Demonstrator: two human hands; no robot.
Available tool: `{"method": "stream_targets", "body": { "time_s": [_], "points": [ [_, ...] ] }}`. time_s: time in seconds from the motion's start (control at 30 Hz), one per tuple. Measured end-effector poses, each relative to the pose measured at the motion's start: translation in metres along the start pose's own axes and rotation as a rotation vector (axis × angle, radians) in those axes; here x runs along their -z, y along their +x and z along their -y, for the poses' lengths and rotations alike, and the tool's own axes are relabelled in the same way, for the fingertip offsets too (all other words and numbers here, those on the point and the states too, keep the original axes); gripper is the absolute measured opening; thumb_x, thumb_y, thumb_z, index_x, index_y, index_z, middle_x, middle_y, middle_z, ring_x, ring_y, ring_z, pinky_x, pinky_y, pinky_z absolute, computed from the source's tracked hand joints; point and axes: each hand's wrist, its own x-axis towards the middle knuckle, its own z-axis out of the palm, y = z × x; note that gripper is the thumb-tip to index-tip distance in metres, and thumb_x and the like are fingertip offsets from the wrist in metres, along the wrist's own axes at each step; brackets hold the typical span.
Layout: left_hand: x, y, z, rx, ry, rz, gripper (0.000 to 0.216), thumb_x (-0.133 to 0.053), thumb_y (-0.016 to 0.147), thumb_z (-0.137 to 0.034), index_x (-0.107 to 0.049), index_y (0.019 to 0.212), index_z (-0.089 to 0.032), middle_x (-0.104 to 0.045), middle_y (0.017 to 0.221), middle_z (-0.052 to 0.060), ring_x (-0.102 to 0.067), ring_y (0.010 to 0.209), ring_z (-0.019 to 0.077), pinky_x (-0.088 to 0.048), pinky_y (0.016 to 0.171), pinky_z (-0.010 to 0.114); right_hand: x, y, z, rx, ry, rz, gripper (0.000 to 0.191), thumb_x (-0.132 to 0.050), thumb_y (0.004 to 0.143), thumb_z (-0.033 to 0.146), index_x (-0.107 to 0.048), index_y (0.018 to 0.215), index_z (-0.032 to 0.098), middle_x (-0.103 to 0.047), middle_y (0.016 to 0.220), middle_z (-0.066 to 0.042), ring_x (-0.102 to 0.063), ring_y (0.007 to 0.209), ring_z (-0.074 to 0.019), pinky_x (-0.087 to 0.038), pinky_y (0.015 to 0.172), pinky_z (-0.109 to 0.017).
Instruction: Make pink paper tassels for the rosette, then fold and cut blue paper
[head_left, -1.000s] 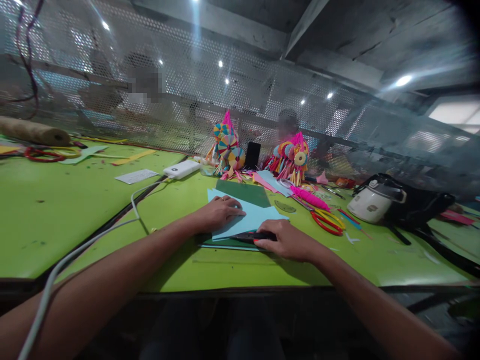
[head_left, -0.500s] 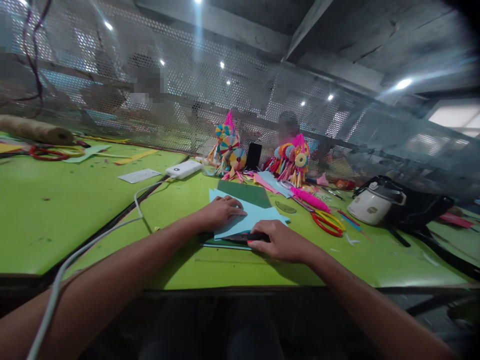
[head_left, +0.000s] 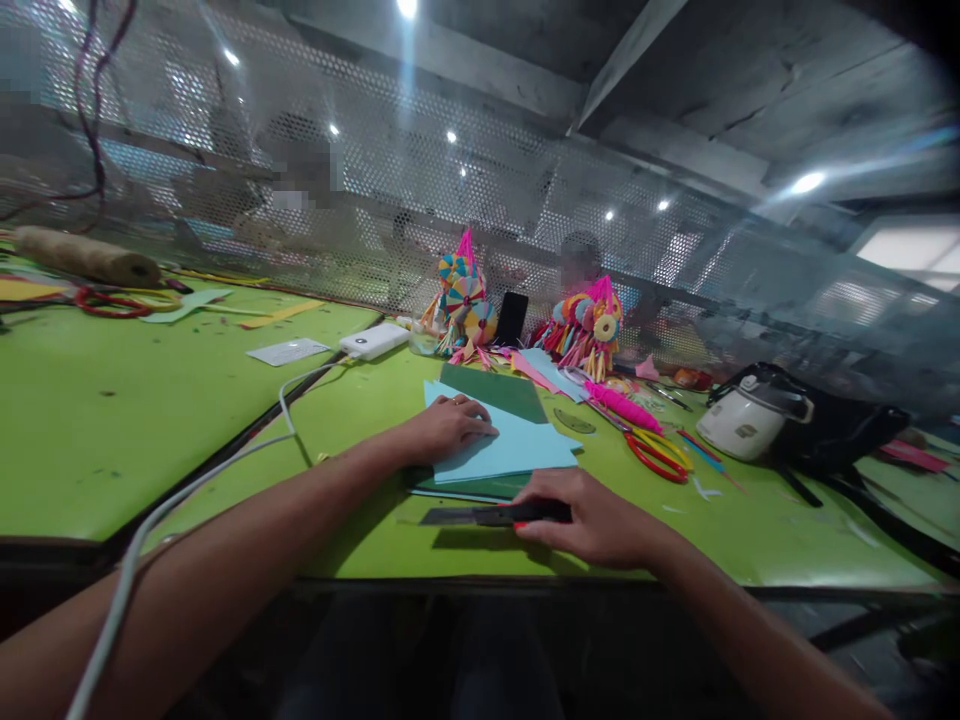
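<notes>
My left hand (head_left: 444,432) lies on light blue paper (head_left: 521,450), its fingers stretched over the sheet and holding nothing. The paper rests on a dark green mat (head_left: 491,388), whose front edge shows below it. In my right hand (head_left: 589,522), closed fingers grip the black handle of a utility knife (head_left: 461,516). Its blade is out and points left, in front of the mat and apart from the paper.
A white power bank (head_left: 373,341) with a cable lies at left. Colourful paper ornaments (head_left: 466,300) and a dark phone (head_left: 511,318) stand behind the mat. To the right are red-and-yellow scissors (head_left: 656,455), pink string (head_left: 622,405) and a white pot (head_left: 742,420).
My right hand has brought the knife away from the paper, toward me and slightly right. My left hand still rests on the paper. The view has shifted a little.
</notes>
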Motion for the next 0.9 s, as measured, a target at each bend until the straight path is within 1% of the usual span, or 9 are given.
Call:
{"method": "stream_targets", "body": {
  "time_s": [0.13,0.27,0.37,0.43,0.5,0.6,0.73,0.8,0.9],
  "points": [
    [0.002,-0.001,-0.002,-0.014,-0.044,-0.047,0.029,-0.042,0.093,-0.027,-0.066,0.109,-0.029,-0.065,0.112,0.003,-0.057,0.1,0.0179,-0.041,0.087,0.032,0.014,-0.011,-0.041,-0.149,0.059,-0.277,0.03,-0.054,0.086,0.042,-0.064,0.102,0.019,-0.067,0.091,-0.004,-0.06,0.077,-0.0171,-0.045,0.068,-0.027],
    [0.002,-0.003,0.0,0.009,-0.163,-0.09,0.03,-0.042,0.092,-0.028,-0.066,0.109,-0.021,-0.068,0.108,0.006,-0.061,0.095,0.0161,-0.045,0.087,0.028,0.029,0.001,-0.105,-0.36,-0.14,-0.539,0.037,-0.053,0.085,0.042,-0.062,0.108,0.015,-0.067,0.099,-0.009,-0.061,0.086,-0.0238,-0.046,0.073,-0.035],
    [0.002,-0.004,0.009,0.161,-0.23,-0.166,0.034,-0.041,0.091,-0.034,-0.067,0.108,-0.019,-0.07,0.103,0.007,-0.064,0.089,0.0168,-0.049,0.08,0.027,0.033,0.013,-0.139,-0.447,-0.296,-0.502,0.031,-0.051,0.086,0.036,-0.064,0.105,0.015,-0.067,0.098,-0.011,-0.061,0.088,-0.0269,-0.046,0.076,-0.041],
    [0.004,-0.006,0.017,0.259,-0.231,-0.233,0.034,-0.041,0.091,-0.036,-0.069,0.102,-0.018,-0.071,0.098,0.006,-0.065,0.083,0.0171,-0.05,0.076,0.027,0.031,0.018,-0.147,-0.462,-0.376,-0.491,0.028,-0.053,0.084,0.031,-0.066,0.099,0.012,-0.066,0.098,-0.014,-0.059,0.092,-0.0295,-0.045,0.081,-0.044],
    [0.006,-0.008,0.025,0.325,-0.192,-0.272,0.034,-0.042,0.09,-0.036,-0.07,0.096,-0.018,-0.071,0.091,0.006,-0.064,0.078,0.0171,-0.051,0.072,0.027,0.029,0.023,-0.142,-0.437,-0.416,-0.514,0.026,-0.054,0.084,0.028,-0.067,0.097,0.01,-0.064,0.102,-0.018,-0.055,0.1,-0.0313,-0.041,0.088,-0.047],
    [0.006,-0.01,0.036,0.407,-0.11,-0.272,0.034,-0.042,0.089,-0.035,-0.07,0.096,-0.017,-0.069,0.09,0.009,-0.063,0.078,0.0187,-0.051,0.073,0.03,0.027,0.035,-0.12,-0.298,-0.407,-0.48,0.025,-0.052,0.087,0.028,-0.066,0.102,0.014,-0.063,0.105,-0.014,-0.053,0.105,-0.0265,-0.038,0.095,-0.043],
    [0.002,-0.014,0.042,0.484,-0.033,-0.245,0.034,-0.047,0.086,-0.034,-0.069,0.103,-0.015,-0.066,0.098,0.014,-0.062,0.087,0.0246,-0.051,0.079,0.038,0.031,0.053,-0.097,-0.118,-0.293,-0.153,0.05,-0.064,0.077,0.044,-0.059,0.12,0.018,-0.06,0.118,-0.012,-0.049,0.113,-0.0267,-0.036,0.099,-0.041],
    [0.001,-0.016,0.04,0.454,-0.001,-0.219,0.032,-0.048,0.086,-0.032,-0.068,0.104,-0.015,-0.066,0.098,0.014,-0.06,0.089,0.0252,-0.05,0.081,0.039,0.033,0.059,-0.097,-0.145,-0.238,-0.06,0.062,-0.07,0.07,0.047,-0.056,0.123,0.019,-0.059,0.118,-0.012,-0.051,0.11,-0.0281,-0.04,0.094,-0.041],
    [0.002,-0.018,0.035,0.388,0.048,-0.196,0.026,-0.049,0.085,-0.027,-0.069,0.099,-0.018,-0.066,0.098,0.012,-0.059,0.09,0.0234,-0.048,0.084,0.037,0.034,0.06,-0.106,-0.212,-0.136,-0.099,0.045,-0.07,0.07,0.033,-0.064,0.111,0.017,-0.063,0.104,-0.009,-0.058,0.092,-0.0232,-0.045,0.08,-0.034]
  ]
}}
